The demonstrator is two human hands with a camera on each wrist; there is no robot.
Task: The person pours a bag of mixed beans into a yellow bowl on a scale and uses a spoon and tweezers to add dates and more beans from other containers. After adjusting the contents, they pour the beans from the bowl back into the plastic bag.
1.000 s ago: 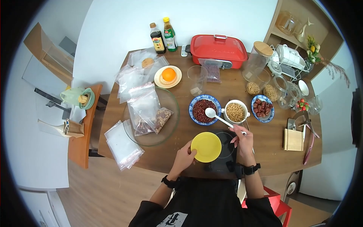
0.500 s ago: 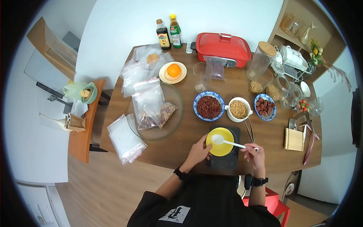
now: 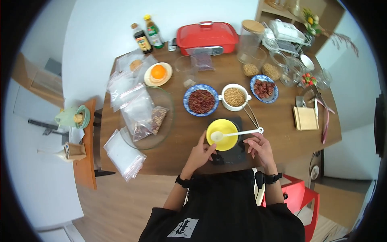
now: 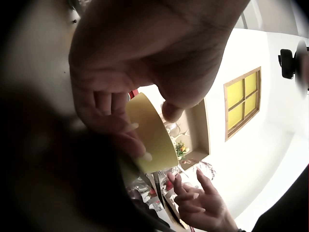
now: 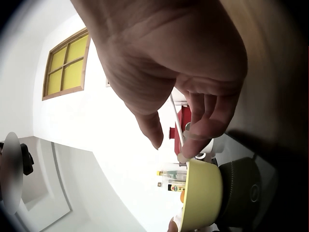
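Note:
A yellow bowl (image 3: 224, 146) sits over a flat black plate (image 3: 238, 155) near the table's front edge. My left hand (image 3: 200, 155) holds the bowl at its left side, thumb near the rim and fingers along the outer wall (image 4: 154, 140). Across the bowl lies a white spoon (image 3: 238, 133), its head inside and its handle sticking out over the right rim. Just below the handle's end, my right hand (image 3: 261, 148) has its fingers loosely bent and holds nothing. In the right wrist view its fingertips come right at the rim of the bowl (image 5: 203, 193).
Behind the bowl stand a blue-white bowl of dark red beans (image 3: 201, 101), a white two-handled bowl of pale beans (image 3: 234, 97) and a dish of red dates (image 3: 264, 88). Metal tongs (image 3: 252, 116) lie near. A glass dish (image 3: 169, 125) with filled bags is left; a red cooker (image 3: 207, 36) stands behind.
The yellow bowl has moved right, over the black plate. The spoon has come from the red beans into the bowl, and my right hand has let go of it. The head view has shifted.

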